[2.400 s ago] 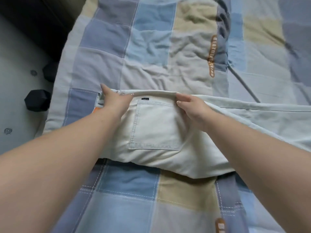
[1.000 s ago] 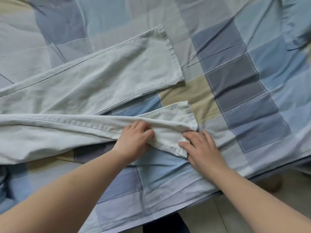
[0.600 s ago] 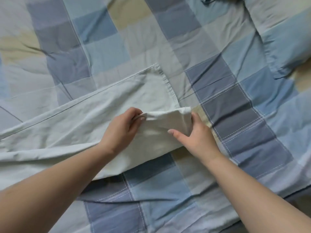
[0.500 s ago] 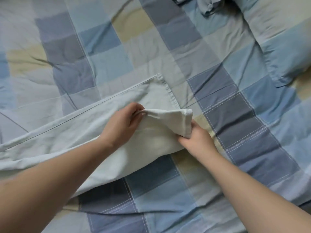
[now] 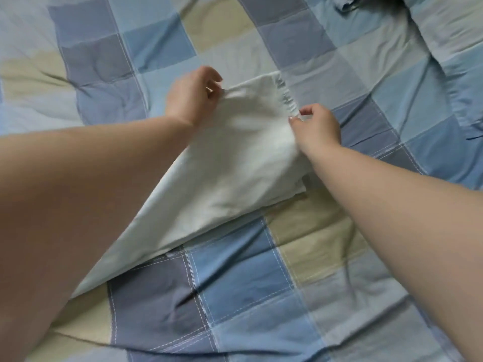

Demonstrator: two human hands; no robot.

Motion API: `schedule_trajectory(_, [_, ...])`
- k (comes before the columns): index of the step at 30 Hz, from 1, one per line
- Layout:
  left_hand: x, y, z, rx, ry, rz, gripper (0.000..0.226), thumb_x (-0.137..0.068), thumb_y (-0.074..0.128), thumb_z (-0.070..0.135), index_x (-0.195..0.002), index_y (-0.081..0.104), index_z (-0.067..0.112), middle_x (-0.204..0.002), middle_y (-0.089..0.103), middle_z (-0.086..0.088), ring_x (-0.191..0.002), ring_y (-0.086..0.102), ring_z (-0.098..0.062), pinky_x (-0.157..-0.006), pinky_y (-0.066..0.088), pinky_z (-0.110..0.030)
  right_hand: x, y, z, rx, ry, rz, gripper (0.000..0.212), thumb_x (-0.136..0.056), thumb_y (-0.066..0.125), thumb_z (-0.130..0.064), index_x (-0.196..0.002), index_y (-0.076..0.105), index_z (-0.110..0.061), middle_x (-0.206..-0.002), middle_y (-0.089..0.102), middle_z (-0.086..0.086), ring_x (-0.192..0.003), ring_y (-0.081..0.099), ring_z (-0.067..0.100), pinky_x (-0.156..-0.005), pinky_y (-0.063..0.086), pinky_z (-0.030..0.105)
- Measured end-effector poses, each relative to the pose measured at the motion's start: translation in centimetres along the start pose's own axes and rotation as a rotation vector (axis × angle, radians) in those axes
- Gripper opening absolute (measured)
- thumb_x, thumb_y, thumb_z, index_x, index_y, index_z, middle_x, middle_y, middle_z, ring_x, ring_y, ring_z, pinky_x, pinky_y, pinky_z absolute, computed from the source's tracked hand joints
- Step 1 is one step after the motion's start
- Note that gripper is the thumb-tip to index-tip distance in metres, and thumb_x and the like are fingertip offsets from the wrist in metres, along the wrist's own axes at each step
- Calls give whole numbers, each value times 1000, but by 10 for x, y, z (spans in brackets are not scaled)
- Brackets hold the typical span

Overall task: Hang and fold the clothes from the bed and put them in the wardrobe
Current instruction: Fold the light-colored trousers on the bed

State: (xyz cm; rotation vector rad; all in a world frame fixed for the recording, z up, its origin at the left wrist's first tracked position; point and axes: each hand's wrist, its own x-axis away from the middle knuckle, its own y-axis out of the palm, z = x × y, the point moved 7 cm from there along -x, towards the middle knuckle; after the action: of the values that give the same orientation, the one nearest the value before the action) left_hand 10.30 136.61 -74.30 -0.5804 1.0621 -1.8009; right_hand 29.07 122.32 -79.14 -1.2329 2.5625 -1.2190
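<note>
Pale off-white trousers (image 5: 230, 163) lie across the checked bed cover (image 5: 251, 280), their legs running from lower left up to the middle. My left hand (image 5: 190, 97) pinches the left corner of the leg hem. At the hem's right corner, my right hand (image 5: 317, 126) pinches the cloth. The hem end is lifted a little off the bed between the two hands. My left forearm hides the waist end of the trousers.
A pillow (image 5: 454, 56) in the same checked cloth lies at the top right. A bunched blue-grey garment (image 5: 350, 5) shows at the top edge beside it. The rest of the view is bed cover.
Both hands have carried the near leg's hem up and away from me, over the other leg. The view has shifted further onto the bed.
</note>
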Motion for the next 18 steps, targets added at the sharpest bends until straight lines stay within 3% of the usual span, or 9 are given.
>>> schedule_trajectory(4, [45,24,-33,-33,-84,16,34,-92,59,31,-124,57,18,-128,55,-7,-124,44,-30,-104,35,-38,6,21,40,29,157,-166,50,-89,61,-41,-130,51,-14,-135,53,6,-123,50,25,-95,38,27])
schedule_trajectory(7, [111,33,-49,7,5,-35,31,-86,62,31,-112,63,15,-119,60,-10,-115,52,-35,-98,41,-46,24,23,63,-6,152,-185,25,-88,61,-38,-97,65,-15,-107,66,8,-103,60,26,-77,39,27])
schedule_trajectory(9, [158,38,-58,-8,56,-111,31,-82,60,36,-108,62,19,-119,61,-8,-111,55,-35,-94,45,-48,36,27,73,-141,182,-212,32,-85,64,-39,-80,64,-7,-91,69,10,-92,63,28,-72,40,30])
schedule_trajectory(11, [199,46,-66,-103,116,-198,37,-78,68,35,-111,57,24,-129,57,-9,-117,53,-35,-97,44,-52,46,33,78,-393,278,-256,32,-80,67,-41,-82,68,-9,-93,72,5,-94,66,26,-81,46,33])
schedule_trajectory(14, [233,58,-76,-295,150,-318,68,-66,84,23,-126,50,23,-143,46,-17,-131,43,-39,-104,34,-61,60,47,81,-616,464,-415,15,-87,64,-37,-85,64,-22,-87,68,-7,-87,62,15,-82,49,36])
schedule_trajectory(16, [232,58,-79,-376,107,-341,78,-61,85,19,-130,49,21,-145,43,-19,-135,38,-41,-104,28,-64,70,53,82,-589,524,-525,15,-88,63,-38,-89,62,-23,-88,66,-5,-84,61,14,-75,51,32])
schedule_trajectory(18, [224,53,-79,-443,74,-329,76,-57,83,15,-128,55,17,-145,43,-20,-137,34,-43,-105,22,-67,73,52,84,-496,496,-509,13,-89,62,-35,-87,61,-22,-89,65,-4,-79,60,14,-68,50,28])
